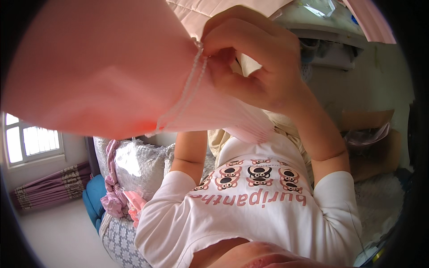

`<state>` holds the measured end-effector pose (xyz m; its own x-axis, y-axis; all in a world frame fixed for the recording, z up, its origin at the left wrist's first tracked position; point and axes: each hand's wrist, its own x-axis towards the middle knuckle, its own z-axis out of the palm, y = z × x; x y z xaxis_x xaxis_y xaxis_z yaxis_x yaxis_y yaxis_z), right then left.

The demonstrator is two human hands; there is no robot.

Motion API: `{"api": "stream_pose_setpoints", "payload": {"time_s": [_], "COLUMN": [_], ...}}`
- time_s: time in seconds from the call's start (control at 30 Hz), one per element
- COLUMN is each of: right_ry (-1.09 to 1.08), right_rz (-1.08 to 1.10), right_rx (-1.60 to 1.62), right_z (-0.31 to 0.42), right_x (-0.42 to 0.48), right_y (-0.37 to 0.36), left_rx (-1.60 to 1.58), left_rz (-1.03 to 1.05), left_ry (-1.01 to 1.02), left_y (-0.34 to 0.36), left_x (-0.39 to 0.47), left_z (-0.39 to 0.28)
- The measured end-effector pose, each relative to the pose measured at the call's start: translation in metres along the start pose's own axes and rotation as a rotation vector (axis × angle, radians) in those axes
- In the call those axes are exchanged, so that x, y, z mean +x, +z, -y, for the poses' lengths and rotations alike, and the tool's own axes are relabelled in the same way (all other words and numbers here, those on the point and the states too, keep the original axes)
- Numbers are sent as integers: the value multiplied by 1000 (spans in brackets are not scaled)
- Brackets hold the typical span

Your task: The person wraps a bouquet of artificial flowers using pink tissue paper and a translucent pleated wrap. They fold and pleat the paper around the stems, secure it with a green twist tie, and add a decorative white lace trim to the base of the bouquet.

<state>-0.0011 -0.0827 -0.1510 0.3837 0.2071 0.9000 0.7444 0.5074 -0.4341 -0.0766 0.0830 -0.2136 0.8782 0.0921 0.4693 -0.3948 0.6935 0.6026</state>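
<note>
A large sheet of thin pink material (110, 67) spans the upper left, close to the camera. White beaded or twisted strands (189, 83) run down along its fold. My right hand (251, 57), at the upper middle, pinches the material at the top end of these strands between thumb and fingers. A gathered, paler part (248, 124) hangs below that hand, over the front of a white printed T-shirt (254, 214). My left forearm (190, 147) rises behind the pink material, which hides my left hand.
A pale table (331, 23) holding small items stands at the upper right. Below it is an open cardboard box (372, 144) with clear plastic. Left of my body are a plastic-wrapped bundle (137, 164), a knotted pink cloth (114, 201) and a blue object (94, 194).
</note>
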Motion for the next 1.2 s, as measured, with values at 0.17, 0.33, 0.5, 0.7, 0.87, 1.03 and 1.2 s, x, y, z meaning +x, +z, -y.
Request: {"api": "stream_pose_setpoints", "payload": {"time_s": [0.17, 0.33, 0.5, 0.7, 0.87, 1.03, 1.2], "right_ry": [-299, -433, -517, -436, -532, -516, -512], "right_rz": [57, 169, 185, 238, 313, 335, 348], "right_rx": [-55, -241, -211, -262, -354, -513, -478], "right_z": [0, 5, 6, 11, 31, 36, 40], "right_x": [-2, 13, 30, 27, 25, 24, 32], "right_y": [-3, -9, -6, -6, 0, 9, 14], "left_rx": [17, 18, 51, 145, 183, 215, 240], "left_rz": [-19, -23, -43, -67, -92, -102, -107], "left_ry": [42, 93, 154, 158, 183, 209, 223], "left_y": [4, 6, 4, 10, 13, 15, 18], "left_x": [-5, -6, 0, 1, -1, -3, -2], "left_z": [-4, -6, -8, -8, -10, -9, -9]}}
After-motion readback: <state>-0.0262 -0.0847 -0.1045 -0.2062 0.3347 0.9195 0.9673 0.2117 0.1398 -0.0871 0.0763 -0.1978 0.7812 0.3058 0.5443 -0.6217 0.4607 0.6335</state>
